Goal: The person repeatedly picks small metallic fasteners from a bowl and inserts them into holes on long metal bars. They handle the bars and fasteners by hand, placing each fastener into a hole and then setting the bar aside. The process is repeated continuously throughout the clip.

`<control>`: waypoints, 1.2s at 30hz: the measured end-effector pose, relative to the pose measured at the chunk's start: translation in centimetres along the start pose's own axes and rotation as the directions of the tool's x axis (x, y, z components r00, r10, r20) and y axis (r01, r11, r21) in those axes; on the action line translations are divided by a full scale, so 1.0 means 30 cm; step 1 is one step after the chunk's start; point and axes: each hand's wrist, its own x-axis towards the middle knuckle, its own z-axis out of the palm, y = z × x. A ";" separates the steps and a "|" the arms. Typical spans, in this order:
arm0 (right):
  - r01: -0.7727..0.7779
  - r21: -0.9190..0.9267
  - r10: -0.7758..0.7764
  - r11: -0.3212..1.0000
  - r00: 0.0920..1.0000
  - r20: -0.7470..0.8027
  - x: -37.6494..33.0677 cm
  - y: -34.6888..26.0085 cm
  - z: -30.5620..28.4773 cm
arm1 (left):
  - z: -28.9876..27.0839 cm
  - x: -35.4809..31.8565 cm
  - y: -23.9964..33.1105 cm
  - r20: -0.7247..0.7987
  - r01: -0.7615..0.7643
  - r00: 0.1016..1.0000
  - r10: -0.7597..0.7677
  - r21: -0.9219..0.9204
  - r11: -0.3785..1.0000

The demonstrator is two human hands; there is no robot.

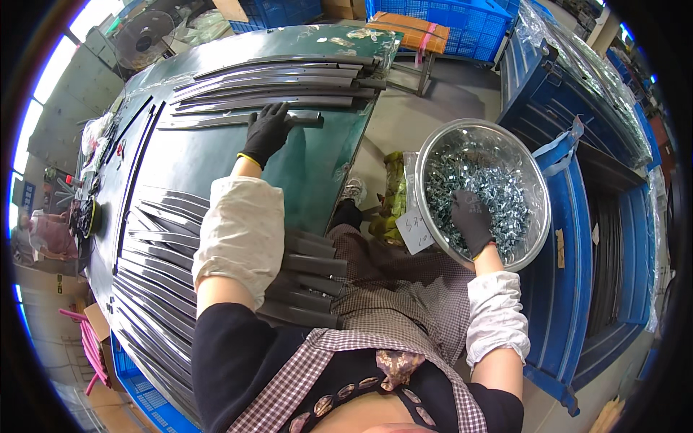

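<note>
My left hand (266,135), in a black glove, lies with fingers stretched out across a dark grey strip (209,121) on the green table (303,162). The strip's far end pokes out to the right of the fingers. On my right, a round metal bowl (538,216) holds a heap of small shiny metal clips (498,191). My right hand (473,220), in a dark glove, reaches down into this heap with its fingers curled closed. Whatever is between those fingertips is hidden.
More dark strips (274,81) lie beyond my left hand, and a larger pile (162,281) covers the table's near left. A blue metal crate (559,289) stands right of the bowl. A paper label (415,231) hangs beside the bowl. A fan (144,40) stands far left.
</note>
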 end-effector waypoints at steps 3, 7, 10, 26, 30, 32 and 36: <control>0.028 -0.022 -0.028 0.999 1.000 -0.013 0.001 0.004 -0.006 | 0.130 -0.031 0.002 -0.145 0.023 0.989 -0.023 -0.005 1.000; 0.027 0.004 -0.027 1.000 0.997 -0.065 -0.012 0.011 -0.005 | 0.049 -0.067 0.075 -0.051 -0.134 0.990 0.129 -0.098 0.986; 0.010 -0.018 -0.012 1.000 0.995 -0.101 -0.007 0.014 0.001 | -0.031 -0.127 0.155 0.061 -0.348 0.930 0.361 -0.162 0.923; -0.292 0.927 0.055 0.238 0.956 0.287 -0.223 -0.177 -0.321 | -0.152 -0.340 0.578 0.060 -0.345 0.810 0.584 -0.756 0.556; -0.035 0.904 -0.024 0.427 0.998 0.050 -0.357 -0.300 -0.315 | -0.223 -0.383 0.599 0.055 -0.316 0.826 0.561 -0.779 0.542; 0.433 0.421 -0.314 0.797 0.892 -0.324 -0.396 -0.305 -0.225 | -0.282 -0.397 0.618 -0.009 -0.382 0.803 0.595 -0.774 0.505; -0.352 0.928 -0.271 0.124 0.887 0.373 -0.475 -0.448 -0.262 | -0.386 -0.535 0.695 -0.095 -0.500 0.684 0.724 -0.783 0.370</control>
